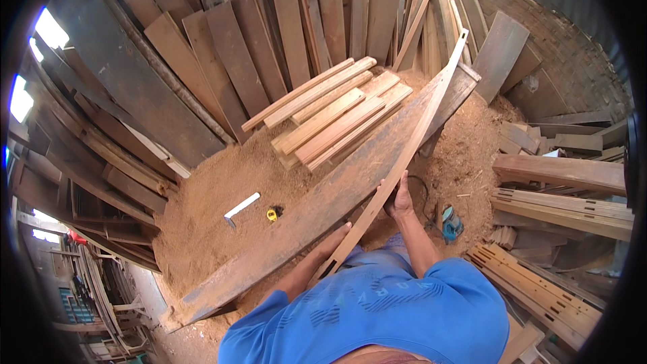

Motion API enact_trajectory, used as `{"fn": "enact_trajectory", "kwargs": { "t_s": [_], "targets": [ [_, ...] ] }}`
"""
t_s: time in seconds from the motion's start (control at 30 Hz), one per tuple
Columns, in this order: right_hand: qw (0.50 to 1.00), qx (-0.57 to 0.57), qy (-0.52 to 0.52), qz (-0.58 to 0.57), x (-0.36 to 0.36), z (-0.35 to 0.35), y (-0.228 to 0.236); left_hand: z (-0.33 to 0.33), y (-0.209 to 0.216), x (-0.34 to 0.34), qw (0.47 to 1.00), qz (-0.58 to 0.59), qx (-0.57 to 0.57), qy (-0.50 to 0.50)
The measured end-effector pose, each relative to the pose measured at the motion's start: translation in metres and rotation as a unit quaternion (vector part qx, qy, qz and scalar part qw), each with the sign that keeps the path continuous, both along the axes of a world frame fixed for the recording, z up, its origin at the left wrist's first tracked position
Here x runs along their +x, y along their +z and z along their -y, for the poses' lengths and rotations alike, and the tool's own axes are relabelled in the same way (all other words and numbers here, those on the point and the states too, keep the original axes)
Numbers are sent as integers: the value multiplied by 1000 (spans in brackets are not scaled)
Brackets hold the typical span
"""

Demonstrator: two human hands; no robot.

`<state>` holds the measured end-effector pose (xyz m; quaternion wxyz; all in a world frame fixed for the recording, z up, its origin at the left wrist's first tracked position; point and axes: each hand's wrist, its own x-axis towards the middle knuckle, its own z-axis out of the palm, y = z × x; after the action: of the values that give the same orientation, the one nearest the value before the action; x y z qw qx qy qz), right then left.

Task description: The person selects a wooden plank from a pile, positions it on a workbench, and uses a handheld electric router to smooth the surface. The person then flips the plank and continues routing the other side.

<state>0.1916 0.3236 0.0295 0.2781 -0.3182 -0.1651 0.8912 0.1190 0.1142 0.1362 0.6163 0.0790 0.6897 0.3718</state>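
Right hand: arm reaching up from 5 o'clock, fingers upright and gripping the beam [371, 212] near mid-length.
Left hand [331, 239]: forearm slanting in from 7 o'clock, fingertips at the beam's left edge; cannot tell whether they grip.
Beam: long, pale brown, slanting from 7 toward 1 o'clock across the desk [303, 219]; dark slot near its lower end.
Hidden: part of the right fingers, behind the beam; its lower tip, at the shirt [371, 310], hard to make out.
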Motion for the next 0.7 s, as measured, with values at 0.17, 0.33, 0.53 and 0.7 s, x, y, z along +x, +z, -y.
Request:
{"fn": "enact_trajectory", "kwargs": {
  "t_s": [0.17,0.33,0.53,0.7],
  "targets": [
    [996,6,73,-41,0,23,-40,72,-79,-37,992,-26,57,-106],
    [955,148,30,257,-40,11,-34,138,-131,-62,980,-25,132,-147],
    [958,39,-5,285,-58,45,-38,155,-100,-101,928,-176,97,-314],
    [975,-14,-31,220,-54,107,-89,210,-134,-113,851,-349,-38,-390]
  ]
}}
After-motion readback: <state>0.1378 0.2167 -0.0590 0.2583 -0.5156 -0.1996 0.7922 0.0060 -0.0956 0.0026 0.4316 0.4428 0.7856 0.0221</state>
